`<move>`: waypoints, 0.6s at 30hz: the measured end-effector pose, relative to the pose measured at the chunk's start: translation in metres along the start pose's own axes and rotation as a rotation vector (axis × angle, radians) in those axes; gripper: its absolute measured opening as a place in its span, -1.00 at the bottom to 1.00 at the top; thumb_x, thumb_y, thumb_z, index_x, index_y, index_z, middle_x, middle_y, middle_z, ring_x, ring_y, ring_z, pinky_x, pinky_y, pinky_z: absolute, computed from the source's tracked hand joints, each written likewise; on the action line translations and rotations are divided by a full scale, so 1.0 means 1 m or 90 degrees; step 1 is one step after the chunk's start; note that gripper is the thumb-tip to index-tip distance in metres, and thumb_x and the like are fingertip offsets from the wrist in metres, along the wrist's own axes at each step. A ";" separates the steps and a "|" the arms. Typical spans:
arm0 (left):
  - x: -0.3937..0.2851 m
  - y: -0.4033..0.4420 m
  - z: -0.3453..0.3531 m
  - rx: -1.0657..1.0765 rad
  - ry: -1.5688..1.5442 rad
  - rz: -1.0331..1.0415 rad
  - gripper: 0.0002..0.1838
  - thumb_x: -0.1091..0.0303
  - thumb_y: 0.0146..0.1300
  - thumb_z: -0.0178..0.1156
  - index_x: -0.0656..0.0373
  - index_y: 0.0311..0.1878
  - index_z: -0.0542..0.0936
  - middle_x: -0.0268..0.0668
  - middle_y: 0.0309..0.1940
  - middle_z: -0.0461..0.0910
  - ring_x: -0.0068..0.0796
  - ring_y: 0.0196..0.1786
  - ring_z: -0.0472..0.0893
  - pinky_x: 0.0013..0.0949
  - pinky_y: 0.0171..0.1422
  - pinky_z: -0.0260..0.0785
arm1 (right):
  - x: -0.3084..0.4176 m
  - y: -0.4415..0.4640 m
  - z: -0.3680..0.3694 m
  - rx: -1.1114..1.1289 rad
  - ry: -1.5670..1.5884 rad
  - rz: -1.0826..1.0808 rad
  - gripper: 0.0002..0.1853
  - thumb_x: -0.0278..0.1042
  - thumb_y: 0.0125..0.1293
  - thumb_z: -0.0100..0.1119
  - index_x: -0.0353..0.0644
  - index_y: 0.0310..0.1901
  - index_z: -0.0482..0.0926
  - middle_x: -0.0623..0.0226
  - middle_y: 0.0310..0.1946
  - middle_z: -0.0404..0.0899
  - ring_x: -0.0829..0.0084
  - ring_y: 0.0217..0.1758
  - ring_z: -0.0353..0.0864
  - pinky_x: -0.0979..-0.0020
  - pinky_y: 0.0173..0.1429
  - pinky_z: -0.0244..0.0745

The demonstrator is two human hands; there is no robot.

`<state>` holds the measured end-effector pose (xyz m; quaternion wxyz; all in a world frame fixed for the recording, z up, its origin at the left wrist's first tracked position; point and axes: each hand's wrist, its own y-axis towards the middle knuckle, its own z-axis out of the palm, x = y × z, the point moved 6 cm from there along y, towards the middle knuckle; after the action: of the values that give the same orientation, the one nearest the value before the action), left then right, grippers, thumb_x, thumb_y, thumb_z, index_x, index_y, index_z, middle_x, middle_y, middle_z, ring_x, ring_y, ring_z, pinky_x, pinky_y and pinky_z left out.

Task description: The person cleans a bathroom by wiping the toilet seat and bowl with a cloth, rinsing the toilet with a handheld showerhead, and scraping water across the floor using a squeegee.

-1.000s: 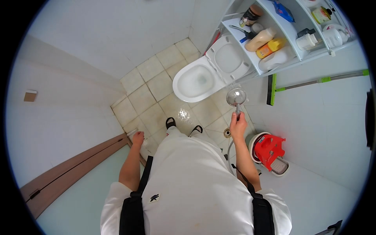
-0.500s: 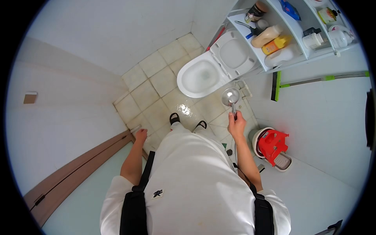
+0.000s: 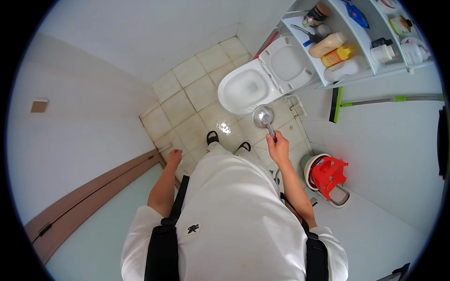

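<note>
The right hand, right of the frame's center, is wrapped around the handle of a shower head, its fingers pressed together on the grip. The shower head sits near the middle of the frame, its round silver end pointing up and left, just below the rim of the white toilet. The toilet's lid is raised, toward the upper right.

The left hand, left of center, has its fingers curled inward near the brown door frame; I cannot tell whether they close on anything.

Pale floor tiles fill the space between, with a bright wet shine left of the shower head. Two dark sandals show below that shine, above the person's white shirt.

At the upper right, a shelf holds bottles, among them a yellow one. Below it, a green and black floor wiper leans along the wall. A red stool rests against a bucket at the lower right.
</note>
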<state>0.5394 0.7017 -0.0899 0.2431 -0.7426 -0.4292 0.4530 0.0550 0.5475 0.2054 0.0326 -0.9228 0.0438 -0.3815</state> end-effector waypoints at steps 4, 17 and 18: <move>0.004 -0.009 0.000 -0.002 -0.009 -0.023 -0.63 0.14 0.20 0.15 0.28 -0.12 0.59 -0.18 -0.34 0.64 -0.29 -0.24 0.60 -0.24 -0.12 0.41 | -0.023 -0.006 -0.001 0.009 -0.080 0.055 -0.75 -0.20 0.26 0.17 -0.24 -0.35 0.47 0.07 -0.61 0.51 0.02 -0.52 0.53 0.13 -0.41 0.39; -0.004 -0.019 0.003 0.018 -0.042 -0.038 -0.69 0.19 0.21 0.16 0.29 -0.20 0.59 -0.29 -0.48 0.56 -0.47 -0.43 0.52 -0.37 -0.31 0.37 | -0.068 -0.017 -0.055 -0.213 -0.133 0.113 -0.74 -0.19 0.28 0.15 -0.24 -0.37 0.48 0.08 -0.62 0.52 0.04 -0.54 0.55 0.12 -0.40 0.40; -0.005 -0.018 0.002 0.016 -0.037 -0.033 -0.69 0.19 0.21 0.16 0.29 -0.20 0.59 -0.29 -0.49 0.56 -0.47 -0.44 0.52 -0.37 -0.31 0.36 | -0.069 -0.018 -0.058 -0.221 -0.121 0.118 -0.74 -0.18 0.28 0.15 -0.23 -0.37 0.48 0.09 -0.62 0.52 0.05 -0.55 0.54 0.13 -0.40 0.40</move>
<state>0.5285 0.7064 -0.0751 0.2514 -0.7150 -0.4494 0.4729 -0.0337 0.5712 0.1999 -0.0880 -0.9384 0.1899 -0.2750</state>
